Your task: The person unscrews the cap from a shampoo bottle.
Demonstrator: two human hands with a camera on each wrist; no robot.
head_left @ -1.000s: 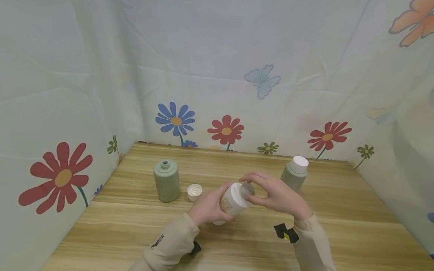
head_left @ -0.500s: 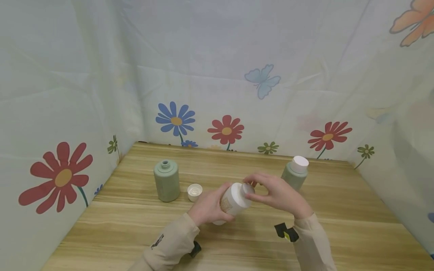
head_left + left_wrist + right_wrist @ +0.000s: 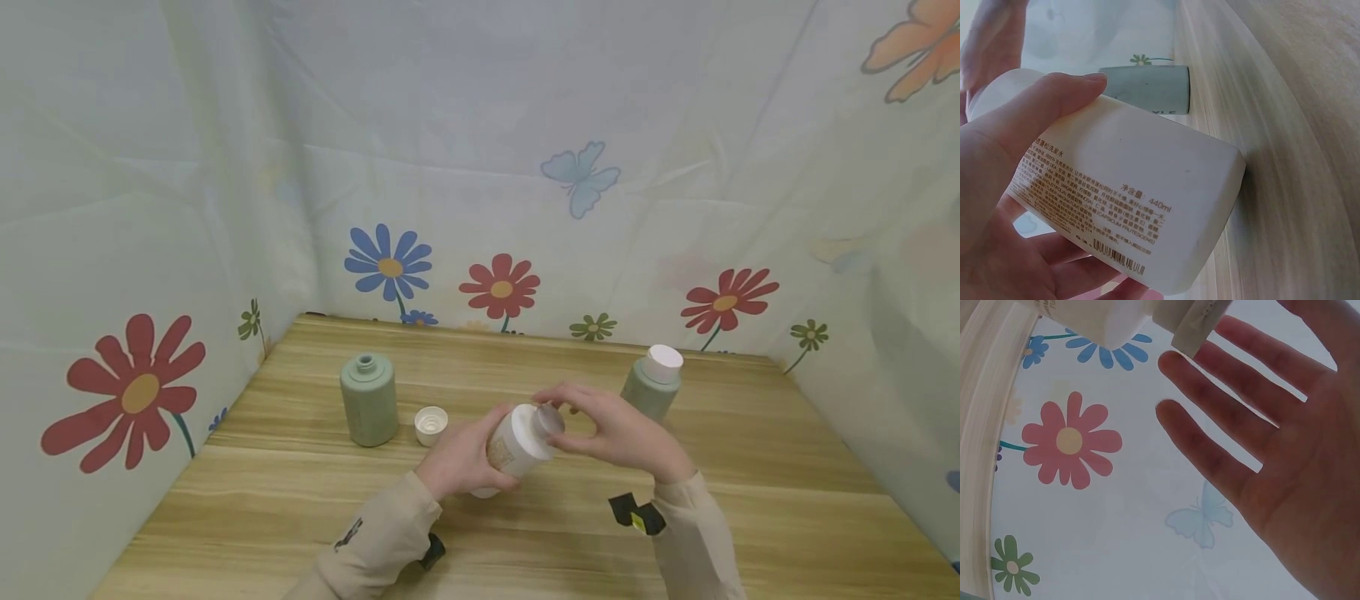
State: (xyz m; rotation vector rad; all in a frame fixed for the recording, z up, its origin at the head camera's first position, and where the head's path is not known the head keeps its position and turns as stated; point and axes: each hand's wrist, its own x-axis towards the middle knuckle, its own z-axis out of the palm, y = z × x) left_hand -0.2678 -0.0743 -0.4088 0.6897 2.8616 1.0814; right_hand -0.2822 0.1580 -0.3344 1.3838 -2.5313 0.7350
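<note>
My left hand [image 3: 465, 460] grips a white shampoo bottle [image 3: 508, 448] around its body, tilted with its top to the upper right. In the left wrist view the bottle [image 3: 1154, 169] shows brown print, a barcode and "440ml". At the bottle's top my right hand [image 3: 621, 432] pinches the pale cap [image 3: 550, 421] between thumb and fingers. From the right wrist, the cap [image 3: 1194, 325] appears at the fingertips, the other fingers spread out straight. Left of the hands, a white cap [image 3: 431, 426] lies with its hollow side up.
An uncapped green bottle [image 3: 368, 402] stands upright at the left of the wooden table [image 3: 300, 500]. Another green bottle [image 3: 651, 390], with a white cap, stands behind my right hand. A flower-printed curtain [image 3: 450, 125] encloses the table's back and sides.
My right hand's fingers have shifted slightly around the cap, moving a little right and then back left. The left hand and the bottle have stayed in place.
</note>
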